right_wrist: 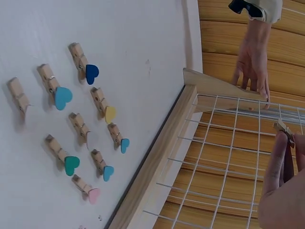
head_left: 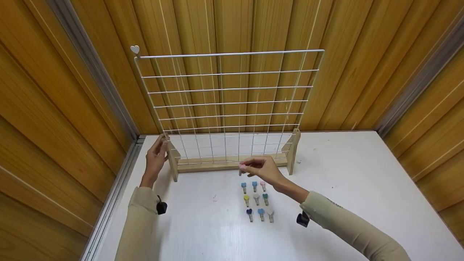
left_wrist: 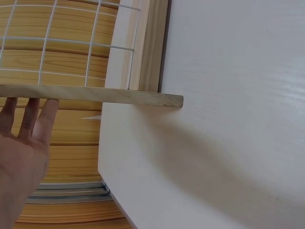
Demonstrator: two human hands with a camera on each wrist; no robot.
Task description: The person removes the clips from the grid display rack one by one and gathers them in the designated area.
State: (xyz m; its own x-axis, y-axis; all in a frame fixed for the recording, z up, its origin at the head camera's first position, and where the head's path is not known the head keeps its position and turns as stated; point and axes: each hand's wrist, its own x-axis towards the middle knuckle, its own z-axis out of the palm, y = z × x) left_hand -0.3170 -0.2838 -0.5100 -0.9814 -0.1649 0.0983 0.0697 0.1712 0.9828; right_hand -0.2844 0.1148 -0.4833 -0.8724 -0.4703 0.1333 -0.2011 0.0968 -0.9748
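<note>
A white wire grid (head_left: 224, 88) stands upright in a wooden stand (head_left: 210, 166). My left hand (head_left: 156, 156) rests against the outer side of the stand's left upright (left_wrist: 86, 93), fingers extended in the left wrist view; its thumb is hidden there. Near the stand's base, my right hand (head_left: 266, 170) pinches a small wooden clothespin (right_wrist: 283, 128) between thumb and fingers. A pink heart (head_left: 242, 166) shows at its end in the head view. On the table below lie several heart-topped mini clothespins in rows, including a yellow one (head_left: 246, 199) and a dark blue one (head_left: 249, 213).
A white heart clip (head_left: 135, 49) sits on the grid's upper left corner. The white table (head_left: 203, 232) meets wood-patterned walls (head_left: 232, 32) behind and at both sides. A metal rail (head_left: 112, 203) runs along the left edge.
</note>
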